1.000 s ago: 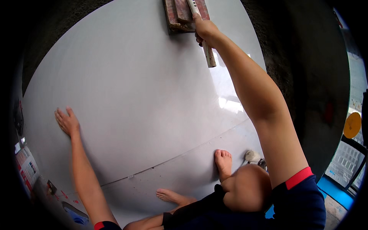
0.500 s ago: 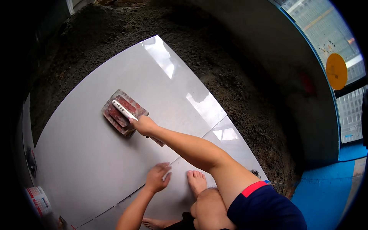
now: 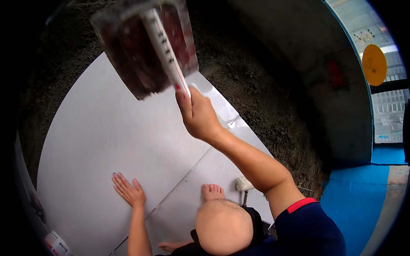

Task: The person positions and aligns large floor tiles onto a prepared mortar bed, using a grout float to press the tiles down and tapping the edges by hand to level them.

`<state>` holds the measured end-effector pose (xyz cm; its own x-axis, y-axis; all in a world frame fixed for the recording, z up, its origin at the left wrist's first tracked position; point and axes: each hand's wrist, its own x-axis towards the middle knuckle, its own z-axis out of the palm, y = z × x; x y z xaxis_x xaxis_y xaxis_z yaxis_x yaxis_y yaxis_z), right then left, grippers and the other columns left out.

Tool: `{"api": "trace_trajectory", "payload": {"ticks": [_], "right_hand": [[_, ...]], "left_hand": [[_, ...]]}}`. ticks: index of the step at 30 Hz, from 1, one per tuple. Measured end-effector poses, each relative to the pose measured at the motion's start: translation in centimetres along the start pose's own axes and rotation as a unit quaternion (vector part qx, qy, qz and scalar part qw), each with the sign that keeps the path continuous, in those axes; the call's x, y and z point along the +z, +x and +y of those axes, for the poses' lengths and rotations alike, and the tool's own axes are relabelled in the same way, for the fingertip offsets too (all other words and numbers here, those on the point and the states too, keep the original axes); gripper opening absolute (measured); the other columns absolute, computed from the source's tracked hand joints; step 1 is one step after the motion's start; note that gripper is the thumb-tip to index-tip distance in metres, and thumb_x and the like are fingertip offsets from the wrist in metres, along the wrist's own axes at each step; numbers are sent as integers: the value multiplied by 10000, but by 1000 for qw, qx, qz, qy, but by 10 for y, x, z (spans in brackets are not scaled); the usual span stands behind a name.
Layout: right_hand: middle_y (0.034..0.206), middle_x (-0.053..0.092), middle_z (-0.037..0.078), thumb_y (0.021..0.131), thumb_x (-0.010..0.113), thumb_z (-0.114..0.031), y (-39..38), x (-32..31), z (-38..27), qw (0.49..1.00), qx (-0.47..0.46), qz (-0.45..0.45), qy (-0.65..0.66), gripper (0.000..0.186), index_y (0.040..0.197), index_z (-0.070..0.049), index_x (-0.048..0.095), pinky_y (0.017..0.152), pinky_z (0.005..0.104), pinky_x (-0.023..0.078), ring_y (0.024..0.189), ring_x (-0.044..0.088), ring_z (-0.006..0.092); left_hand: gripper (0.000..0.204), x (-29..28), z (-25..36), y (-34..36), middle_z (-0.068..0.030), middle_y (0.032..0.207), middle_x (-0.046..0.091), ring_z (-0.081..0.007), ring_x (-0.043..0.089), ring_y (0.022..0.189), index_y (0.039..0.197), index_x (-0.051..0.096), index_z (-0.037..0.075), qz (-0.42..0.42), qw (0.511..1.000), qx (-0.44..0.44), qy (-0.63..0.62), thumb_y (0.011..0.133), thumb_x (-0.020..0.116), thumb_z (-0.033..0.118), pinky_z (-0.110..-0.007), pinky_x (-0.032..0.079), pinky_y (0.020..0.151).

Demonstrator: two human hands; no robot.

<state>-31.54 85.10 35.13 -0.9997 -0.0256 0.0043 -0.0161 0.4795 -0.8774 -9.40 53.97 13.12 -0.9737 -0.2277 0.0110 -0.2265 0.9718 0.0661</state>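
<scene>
My right hand [image 3: 198, 113] is closed round the long pale handle [image 3: 164, 42] of a flat rectangular tool with a dirty, dark red back [image 3: 126, 47], lifted at the top of the view above the tiles. My left hand [image 3: 130, 191] lies open, fingers spread, on a large pale glossy tile [image 3: 89, 123], left of a straight joint to a second tile. A pale-headed mallet [image 3: 243, 184] lies on the tiles beside my bare foot [image 3: 212, 192] and knee.
Rough dark mortar [image 3: 290, 132] surrounds the tiles' far and right edges. A dark low wall [image 3: 341, 119] runs along the right, with a window [image 3: 386, 117], an orange disc [image 3: 373, 64] and a blue surface [image 3: 350, 205]. A white printed container [image 3: 57, 243] sits at lower left.
The view has turned. The tool was down on the tile half a second ago and is now raised nearer the camera. My left hand, half curled then, now lies flat further left.
</scene>
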Motion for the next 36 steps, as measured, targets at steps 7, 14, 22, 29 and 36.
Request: {"api": "trace_trajectory", "payload": {"ticks": [7, 14, 22, 29, 36], "right_hand": [[659, 582, 110, 1029, 349, -613, -47, 7, 56, 905, 380, -181, -59, 719, 907, 40, 625, 497, 388, 511, 533, 601, 221], [673, 581, 122, 1059, 400, -528, 19, -59, -52, 986, 99, -119, 69, 609, 875, 30, 560, 603, 410, 469, 614, 531, 229], [944, 680, 317, 1042, 374, -533, -51, 8, 55, 915, 346, -201, -41, 637, 1151, 37, 636, 792, 501, 517, 885, 653, 490], [834, 698, 249, 1012, 410, -615, -67, 34, 124, 912, 316, -261, -14, 701, 1097, 27, 678, 724, 450, 549, 761, 700, 365], [661, 616, 150, 1002, 438, -583, -41, 47, 150, 918, 296, -264, -16, 673, 1006, 40, 694, 520, 394, 499, 537, 603, 260]], "left_hand": [[729, -12, 6, 9, -188, 1665, 160, -343, 123, 1548, 1584, 183, -6, 0, 1000, 23, -3, 1002, 440, 349, -486, 120, 1236], [718, -8, 9, 10, -199, 1656, 181, -362, 165, 1534, 1581, 197, -9, 15, 999, 37, 3, 1007, 428, 356, -480, 137, 1235], [700, -8, 9, 11, -215, 1638, 217, -387, 193, 1520, 1571, 226, -16, 50, 996, 67, -1, 1016, 416, 365, -497, 159, 1229], [688, 10, 29, 33, -255, 1592, 277, -423, 239, 1490, 1525, 292, -45, 53, 996, 67, -17, 990, 500, 334, -541, 207, 1207], [399, 12, 188, -23, -157, 1137, 620, -331, 563, 1085, 1131, 617, 17, -88, 915, 282, -275, 855, 726, 284, -463, 429, 916]]}}
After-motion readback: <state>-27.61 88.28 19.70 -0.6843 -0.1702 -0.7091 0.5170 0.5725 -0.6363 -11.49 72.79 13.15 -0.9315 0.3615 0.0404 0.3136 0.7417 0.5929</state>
